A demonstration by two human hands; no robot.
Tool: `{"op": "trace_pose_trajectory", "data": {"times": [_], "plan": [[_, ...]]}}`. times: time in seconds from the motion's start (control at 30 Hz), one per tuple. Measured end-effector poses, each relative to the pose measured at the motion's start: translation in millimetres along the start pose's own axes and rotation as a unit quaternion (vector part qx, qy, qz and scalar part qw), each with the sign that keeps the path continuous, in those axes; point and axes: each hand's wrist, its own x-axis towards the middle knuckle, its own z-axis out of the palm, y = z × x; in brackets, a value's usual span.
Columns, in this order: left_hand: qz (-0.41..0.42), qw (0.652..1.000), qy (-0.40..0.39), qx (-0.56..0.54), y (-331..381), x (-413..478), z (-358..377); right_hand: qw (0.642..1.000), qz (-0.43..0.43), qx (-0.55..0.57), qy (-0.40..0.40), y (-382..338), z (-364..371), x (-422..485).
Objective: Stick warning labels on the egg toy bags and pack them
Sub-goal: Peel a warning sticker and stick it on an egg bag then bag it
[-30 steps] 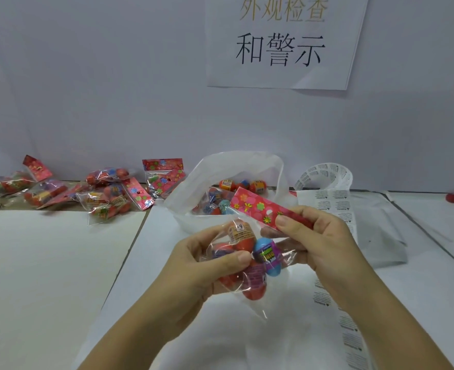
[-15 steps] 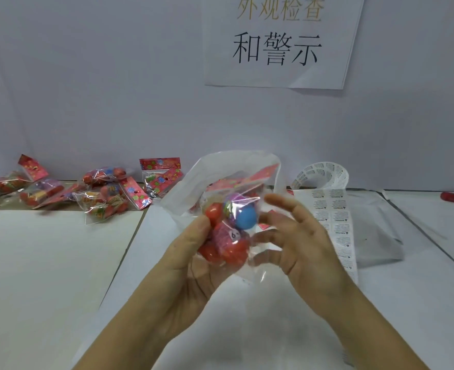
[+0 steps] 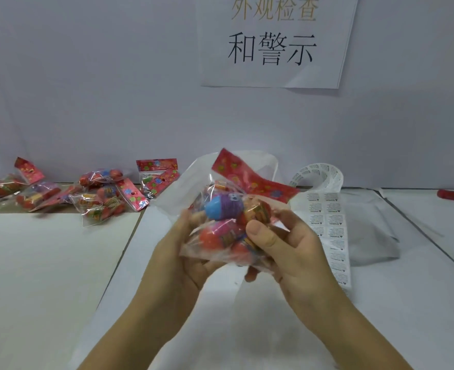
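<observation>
1. Clear-plastic egg toy bag point(image 3: 226, 236) is held mid-air: left hand point(image 3: 175, 255) curls its fingers round one side, right hand point(image 3: 295, 255) pinches it, thumb in front.
2. Warning label strip point(image 3: 330, 225) lies to the right; spare toy bags point(image 3: 106, 201) far left.

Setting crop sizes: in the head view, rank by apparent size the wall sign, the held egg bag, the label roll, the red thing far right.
1-2. wall sign and held egg bag: about alike; bag nearer, sign cropped.
3. label roll
4. red thing

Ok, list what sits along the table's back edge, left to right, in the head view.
Pile of egg toy bags → white packing bag → roll of warning labels → small red object.
</observation>
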Motion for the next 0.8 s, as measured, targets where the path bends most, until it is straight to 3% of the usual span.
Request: {"op": "trace_pose_trajectory", "data": {"times": [0.07,0.2,0.33,0.4,0.47,0.53,0.6,0.67,0.7,0.8], "plan": [[-0.033,0.999,-0.010,-0.035,4.2,-1.5,2.5,0.999,-0.006,-0.047,0.021,-4.7,-4.2,1.3],[0.013,0.996,0.029,0.084,-0.3,-1.8,7.6,0.992,0.008,-0.123,0.013,-2.8,-4.6,0.8],[0.050,0.995,0.057,0.063,-2.3,-1.7,6.4,0.984,0.032,-0.172,0.044,-13.5,-11.1,4.9],[0.069,0.993,0.078,0.055,-0.9,-0.6,4.3,0.944,0.000,-0.307,0.121,-29.8,-30.4,9.9],[0.096,0.989,0.086,0.071,-0.3,-0.1,1.8,0.876,-0.035,-0.433,0.210,-50.2,-60.8,11.4],[0.126,0.982,0.101,0.102,-0.1,-0.3,0.3,0.832,0.054,-0.499,0.237,-67.7,-91.8,6.5],[0.158,0.969,0.108,0.154,-1.3,1.0,-2.0,0.780,0.254,-0.547,0.165,-74.7,-108.2,-0.6],[0.176,0.951,0.107,0.232,-2.1,1.5,-3.4,0.744,0.377,-0.544,0.093,-70.4,-115.1,-2.7],[0.177,0.943,0.105,0.262,-4.3,1.0,-4.0,0.748,0.390,-0.532,0.076,-67.1,-116.5,-2.4],[0.163,0.927,0.078,0.330,-10.9,-4.9,0.6,0.811,0.355,-0.464,0.036,-55.8,-115.2,4.5]]}}
